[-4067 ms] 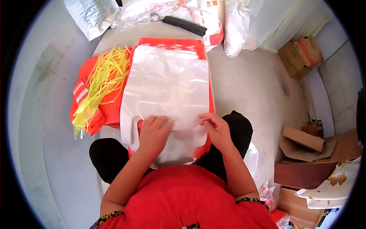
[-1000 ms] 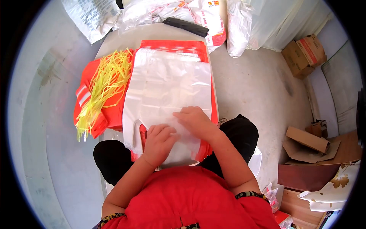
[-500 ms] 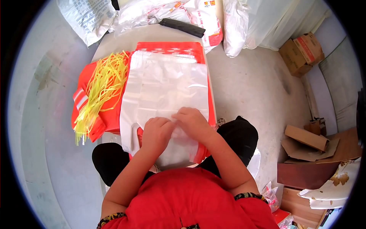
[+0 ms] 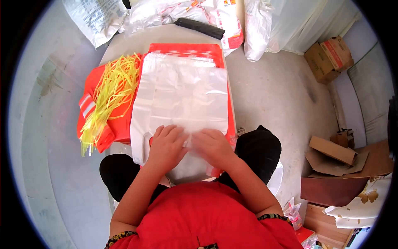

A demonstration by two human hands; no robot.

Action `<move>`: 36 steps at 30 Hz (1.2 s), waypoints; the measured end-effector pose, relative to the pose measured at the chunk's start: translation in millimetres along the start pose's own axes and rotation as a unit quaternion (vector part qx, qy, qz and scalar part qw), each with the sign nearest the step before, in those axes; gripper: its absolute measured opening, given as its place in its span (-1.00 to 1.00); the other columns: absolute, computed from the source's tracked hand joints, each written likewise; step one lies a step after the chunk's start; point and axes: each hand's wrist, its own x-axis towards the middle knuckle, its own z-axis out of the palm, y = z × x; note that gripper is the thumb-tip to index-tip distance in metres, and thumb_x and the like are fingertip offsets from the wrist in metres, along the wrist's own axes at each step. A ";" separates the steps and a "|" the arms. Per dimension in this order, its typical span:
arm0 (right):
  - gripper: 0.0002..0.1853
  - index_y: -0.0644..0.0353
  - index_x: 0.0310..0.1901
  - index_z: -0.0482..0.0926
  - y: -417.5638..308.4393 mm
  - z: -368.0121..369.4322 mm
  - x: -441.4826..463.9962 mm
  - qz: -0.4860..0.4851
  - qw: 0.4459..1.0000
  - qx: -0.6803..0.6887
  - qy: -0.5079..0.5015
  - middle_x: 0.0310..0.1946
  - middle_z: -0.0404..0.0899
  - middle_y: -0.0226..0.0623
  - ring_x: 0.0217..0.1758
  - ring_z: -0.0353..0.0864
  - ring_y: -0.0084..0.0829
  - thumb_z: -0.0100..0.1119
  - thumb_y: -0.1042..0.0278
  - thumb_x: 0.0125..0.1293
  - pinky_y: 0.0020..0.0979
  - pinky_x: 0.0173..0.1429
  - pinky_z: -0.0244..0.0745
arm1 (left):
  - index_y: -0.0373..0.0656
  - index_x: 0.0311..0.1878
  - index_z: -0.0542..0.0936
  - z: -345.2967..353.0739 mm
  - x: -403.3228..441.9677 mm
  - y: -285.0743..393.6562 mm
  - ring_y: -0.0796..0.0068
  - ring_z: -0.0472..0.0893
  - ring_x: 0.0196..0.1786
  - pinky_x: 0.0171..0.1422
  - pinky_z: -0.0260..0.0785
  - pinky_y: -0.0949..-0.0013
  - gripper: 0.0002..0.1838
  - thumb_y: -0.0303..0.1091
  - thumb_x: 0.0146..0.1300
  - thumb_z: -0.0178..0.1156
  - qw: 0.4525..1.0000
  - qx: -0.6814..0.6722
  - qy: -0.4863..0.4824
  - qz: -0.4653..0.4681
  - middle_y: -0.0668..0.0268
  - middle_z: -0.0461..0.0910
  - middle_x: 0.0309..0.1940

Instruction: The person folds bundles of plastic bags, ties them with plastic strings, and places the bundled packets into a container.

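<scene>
As left hand (image 4: pixel 167 145) and right hand (image 4: pixel 212 146) curl, grip unclear, the flat white plastic bag (image 4: pixel 182 93) seems light, slippery; pinch its near edge (image 4: pixel 138 160).

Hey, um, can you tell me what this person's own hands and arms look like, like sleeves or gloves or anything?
The left hand and right hand wear no gloves; the right is blurred. Both forearms are uncovered, with no wristwear visible. The red top has short sleeves ending in dark trim with a small, lighter pattern.
</scene>
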 end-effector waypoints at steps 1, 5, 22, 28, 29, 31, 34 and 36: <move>-0.60 0.26 -0.01 0.67 -0.8 0.4 -0.1 0.002 1.000 -0.011 -0.002 0.07 0.64 -0.25 0.12 0.61 -0.17 0.41 0.44 0.06 -0.14 0.18 0.53 | -0.12 0.07 0.68 0.1 -2.1 -0.8 0.15 0.57 0.24 0.36 0.37 0.00 -0.53 -0.36 0.01 0.47 1.000 0.002 -0.005 -0.001 0.25 0.65 0.12; -0.63 0.28 0.01 0.67 -0.6 1.5 2.5 -0.001 1.000 -0.030 0.003 0.07 0.65 -0.22 0.13 0.61 -0.18 0.32 0.46 0.11 -0.15 0.17 0.54 | -0.14 0.10 0.67 0.1 -4.7 -4.3 0.14 0.57 0.25 0.37 0.35 -0.01 -0.53 -0.40 0.05 0.42 1.000 -0.001 -0.012 -0.005 0.24 0.64 0.14; -0.77 0.21 -0.06 0.71 -5.1 -15.1 18.9 0.077 0.996 -0.041 -0.032 0.00 0.74 -0.21 0.06 0.70 -0.15 0.23 0.42 0.27 -0.19 0.11 0.61 | -0.05 0.11 0.70 -21.7 -3.0 -14.5 0.16 0.60 0.27 0.43 0.36 0.01 -0.57 -0.45 0.10 0.37 1.000 0.006 -0.026 -0.011 0.22 0.69 0.12; -0.80 0.24 -0.11 0.71 -8.7 -65.1 42.9 0.244 0.950 0.091 -0.171 -0.13 0.75 -0.11 -0.10 0.74 -0.10 0.18 0.33 0.42 -0.22 0.00 0.63 | -0.13 0.10 0.72 -41.1 -7.9 -25.8 0.15 0.72 0.06 0.26 0.50 0.07 -0.59 -0.49 0.14 0.38 0.981 -0.153 -0.042 -0.113 0.14 0.76 -0.02; -0.79 0.26 -0.13 0.70 -6.6 -71.8 49.1 0.276 0.934 0.113 -0.196 -0.19 0.74 -0.08 -0.15 0.73 -0.09 0.17 0.32 0.42 -0.22 -0.04 0.61 | -0.15 0.10 0.72 -43.4 -8.5 -27.8 0.16 0.74 0.01 0.20 0.53 0.12 -0.61 -0.49 0.15 0.38 0.967 -0.194 -0.048 -0.158 0.13 0.77 -0.05; -0.79 0.27 -0.15 0.68 3.7 -76.4 57.8 0.270 0.938 0.123 -0.181 -0.30 0.69 -0.06 -0.27 0.68 -0.12 0.16 0.31 0.42 -0.22 -0.12 0.55 | -0.20 0.11 0.71 -44.9 -8.5 -32.7 0.23 0.75 -0.06 0.09 0.56 0.22 -0.63 -0.49 0.21 0.38 0.947 -0.228 -0.047 -0.221 0.12 0.77 -0.10; -0.78 0.29 -0.17 0.64 24.3 -73.0 67.1 0.276 0.933 0.140 -0.182 -0.42 0.60 -0.06 -0.37 0.58 -0.17 0.16 0.29 0.43 -0.23 -0.19 0.48 | -0.26 0.14 0.68 -43.1 -2.6 -40.3 0.38 0.73 -0.11 0.00 0.55 0.35 -0.66 -0.46 0.31 0.36 0.925 -0.246 -0.030 -0.287 0.17 0.76 -0.14; -0.77 0.30 -0.19 0.64 40.7 -66.3 73.7 0.291 0.924 0.155 -0.192 -0.40 0.59 -0.02 -0.34 0.57 -0.11 0.15 0.27 0.41 -0.18 -0.18 0.46 | -0.29 0.15 0.67 -43.2 3.6 -43.2 0.47 0.70 -0.13 0.00 0.54 0.39 -0.68 -0.44 0.37 0.34 0.890 -0.303 -0.020 -0.339 0.23 0.75 -0.17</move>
